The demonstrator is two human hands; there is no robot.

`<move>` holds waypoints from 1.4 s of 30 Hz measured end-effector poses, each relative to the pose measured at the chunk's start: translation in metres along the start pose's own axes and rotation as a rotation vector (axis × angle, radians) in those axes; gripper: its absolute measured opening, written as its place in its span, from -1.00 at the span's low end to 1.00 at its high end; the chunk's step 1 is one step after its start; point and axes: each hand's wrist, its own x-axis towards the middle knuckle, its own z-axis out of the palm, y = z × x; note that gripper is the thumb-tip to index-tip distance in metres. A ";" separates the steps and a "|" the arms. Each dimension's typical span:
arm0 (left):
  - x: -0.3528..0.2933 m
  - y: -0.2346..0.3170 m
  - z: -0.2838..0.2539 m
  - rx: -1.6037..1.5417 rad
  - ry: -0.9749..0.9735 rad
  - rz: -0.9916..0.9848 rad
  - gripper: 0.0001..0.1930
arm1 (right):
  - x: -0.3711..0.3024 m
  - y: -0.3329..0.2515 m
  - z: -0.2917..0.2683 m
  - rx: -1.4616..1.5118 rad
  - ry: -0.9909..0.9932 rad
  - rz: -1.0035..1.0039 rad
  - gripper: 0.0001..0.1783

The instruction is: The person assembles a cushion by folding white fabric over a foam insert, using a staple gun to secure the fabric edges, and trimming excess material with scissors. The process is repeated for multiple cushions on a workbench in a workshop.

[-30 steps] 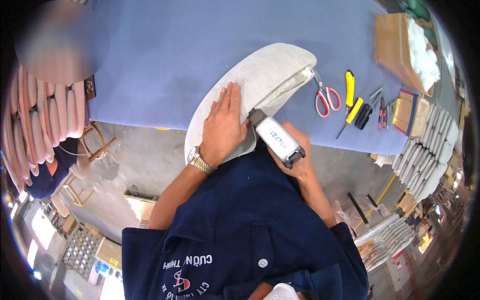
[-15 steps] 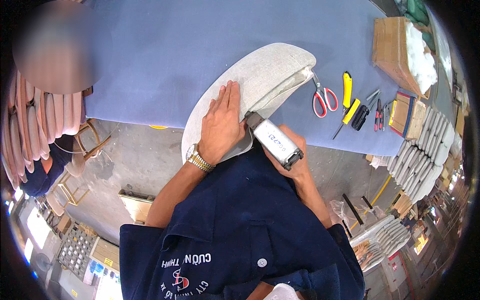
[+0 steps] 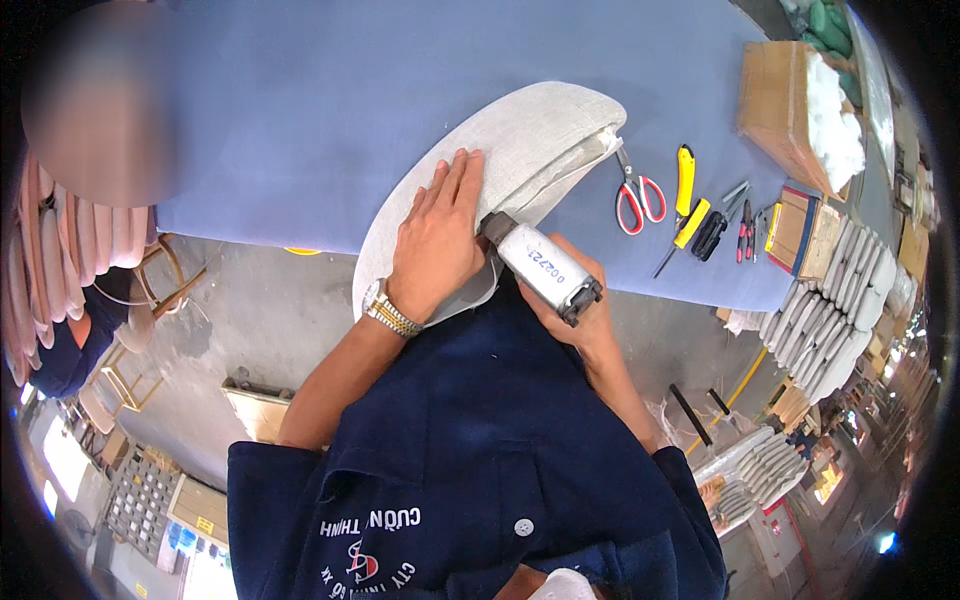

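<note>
A curved, light grey upholstered cushion (image 3: 540, 120) lies on the blue table at the near edge, its far end pointing right. My left hand (image 3: 437, 235) rests flat on its fabric, fingers stretched out and holding nothing. A metal watch is on that wrist. My right hand (image 3: 585, 300) is wrapped round a staple gun (image 3: 540, 265) with a pale body and dark nose. The nose meets the cushion's inner edge, close beside my left hand. Folded fabric shows along that edge. The gun's handle is mostly hidden by its body.
Right of the cushion lie red-handled scissors (image 3: 640, 195), a yellow cutter (image 3: 685, 180), a yellow-handled screwdriver (image 3: 690, 225) and several small tools. A cardboard box (image 3: 775, 100) with white stuffing stands farther right. Stacked grey cushions (image 3: 840, 300) sit beyond the table; pinkish ones (image 3: 75, 260) are at left.
The whole view has shifted slightly. My left fingers are spread a little more on the fabric. The staple gun stays against the cushion's inner edge in my right hand.
</note>
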 end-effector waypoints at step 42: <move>-0.025 -0.009 0.002 0.045 0.135 -0.112 -0.07 | 0.020 -0.011 0.002 -0.065 -0.084 -0.083 -0.72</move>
